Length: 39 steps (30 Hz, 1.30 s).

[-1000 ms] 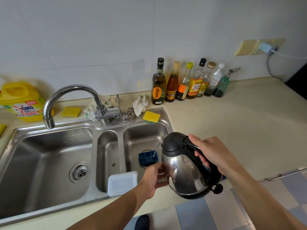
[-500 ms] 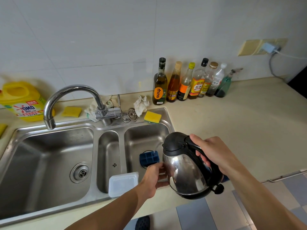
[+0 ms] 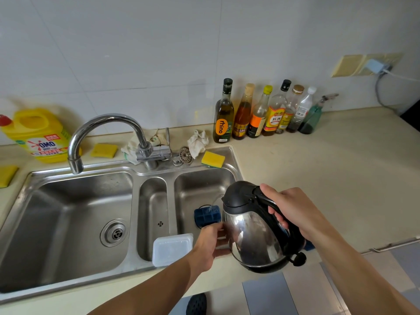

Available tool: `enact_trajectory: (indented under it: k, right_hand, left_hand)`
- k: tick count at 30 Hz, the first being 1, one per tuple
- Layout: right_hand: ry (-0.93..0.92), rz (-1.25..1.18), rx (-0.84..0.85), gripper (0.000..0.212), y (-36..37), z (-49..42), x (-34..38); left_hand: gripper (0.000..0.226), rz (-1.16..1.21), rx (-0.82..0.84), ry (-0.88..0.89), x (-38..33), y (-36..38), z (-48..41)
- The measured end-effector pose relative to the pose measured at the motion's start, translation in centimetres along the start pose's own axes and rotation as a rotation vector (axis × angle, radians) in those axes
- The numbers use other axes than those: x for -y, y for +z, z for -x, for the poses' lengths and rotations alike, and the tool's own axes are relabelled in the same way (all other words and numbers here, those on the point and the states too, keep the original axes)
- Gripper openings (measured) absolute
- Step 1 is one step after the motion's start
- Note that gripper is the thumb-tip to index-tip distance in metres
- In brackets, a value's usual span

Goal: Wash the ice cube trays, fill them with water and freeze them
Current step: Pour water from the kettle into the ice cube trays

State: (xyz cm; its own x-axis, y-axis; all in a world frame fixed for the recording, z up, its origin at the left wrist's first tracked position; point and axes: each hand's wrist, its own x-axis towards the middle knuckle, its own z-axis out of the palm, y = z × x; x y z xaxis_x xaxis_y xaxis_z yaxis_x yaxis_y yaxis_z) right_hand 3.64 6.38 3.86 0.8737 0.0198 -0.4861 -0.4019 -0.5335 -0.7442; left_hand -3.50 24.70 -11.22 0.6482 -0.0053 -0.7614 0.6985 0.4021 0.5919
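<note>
Filling is under way: the right hand (image 3: 293, 212), grip curled round the handle, tips a black-lidded steel kettle (image 3: 252, 233), trickling water into the dark blue ice cube tray (image 3: 207, 214) in the right basin of the steel sink (image 3: 204, 178). For the left hand (image 3: 210, 244), I cannot tell what its grip pinches. Freezing remains.

The blue ice cube tray (image 3: 207, 214) is lying in the right sink bowl (image 3: 200, 185). The white tray (image 3: 172, 248) is lying flat on the sink's front rim.
</note>
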Motion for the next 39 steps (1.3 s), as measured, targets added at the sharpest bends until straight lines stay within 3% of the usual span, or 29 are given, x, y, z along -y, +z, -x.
enact_trajectory:
  k: [20,23,28,31,39]
  right_hand:
    - [-0.019,-0.028,-0.065,0.061,-0.8,0.7,-1.7]
    - [-0.03,-0.077,-0.124,0.063,-0.7,0.5,-2.1]
    - [-0.089,-0.228,-0.244,0.065,0.2,-0.5,-3.2]
    - [-0.115,-0.299,-0.311,0.066,0.7,-1.6,-3.4]
    - [-0.123,-0.405,-0.421,0.06,1.1,-6.3,-3.5]
  left_hand:
    - [0.033,-0.097,0.049,0.042,0.1,0.7,0.4]
    - [0.041,-0.188,0.061,0.132,-1.0,0.7,0.4]
    - [0.031,-0.372,-0.043,0.519,-4.2,1.1,0.7]
    - [0.021,-0.395,-0.011,0.665,-6.0,1.7,0.5]
    - [0.022,-0.624,0.147,0.692,-10.3,4.4,-2.3]
